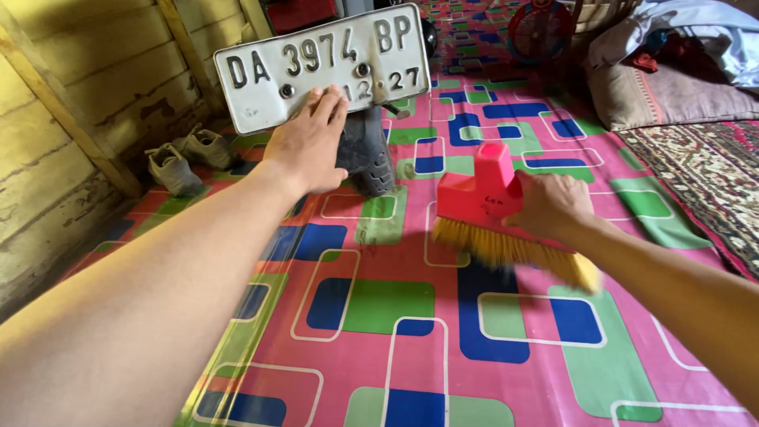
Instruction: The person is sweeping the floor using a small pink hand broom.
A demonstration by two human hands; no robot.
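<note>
Above patterned mat (379,316), pink yellow-bristled brush head (494,207) within right hand (553,205) fingers' closed clasp.

pink-backed brush (484,207) with yellow bristles, tilted just above the patterned floor mat (379,316), right of the white number plate (316,67)
</note>
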